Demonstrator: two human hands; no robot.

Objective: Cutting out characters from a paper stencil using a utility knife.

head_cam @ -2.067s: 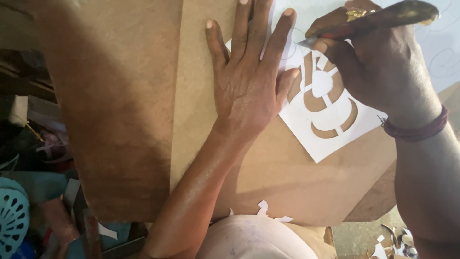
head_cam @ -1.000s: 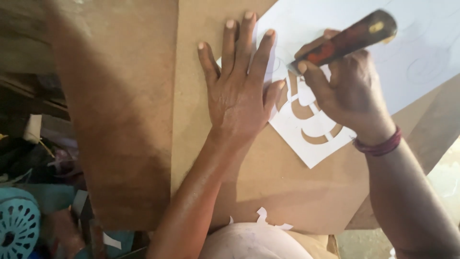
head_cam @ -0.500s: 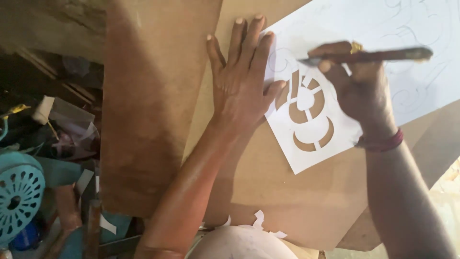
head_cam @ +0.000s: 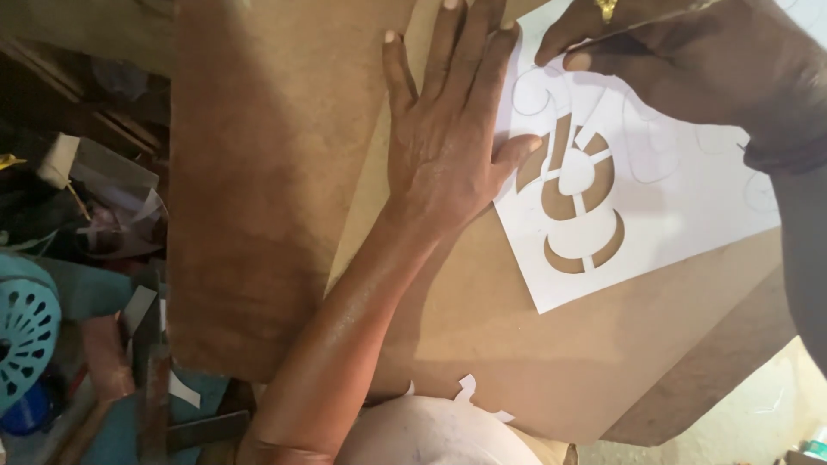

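Far left, off the tabletop: a teal stool (head_cam: 26,331) and workshop clutter, well apart from the work. Next a dark brown board (head_cam: 258,172), w/ a lighter brown board (head_cam: 534,362) lying partly over it, both flat on the tabletop. Left hand (head_cam: 448,129) lies flat and spread wide, palm down on the lighter board, thumb and fingertips on the left edge of the white paper stencil (head_cam: 672,198), pinning it. The stencil sits flat on that board, upper right of view; its long axis runs from the lower-left corner up toward the upper right, and the row of curved cut-outs (head_cam: 577,198) runs roughly top to bottom near its left edge, nearer the lower-left corner. Right hand (head_cam: 689,60) is closed narrow, pinched on a thin tool whose tip meets the paper above the cut-outs; tool mostly hidden, can't tell what kind. Risks, as I judge: paper is pinned on one side only, so a push from the tool could make it skate or pivot, spoiling the line; thin bridges betw. cut-outs could tear if snagged; the left thumb sits close to the tool's path, so a slip could nick it. Paper scraps (head_cam: 469,392) lie at the board's near edge.
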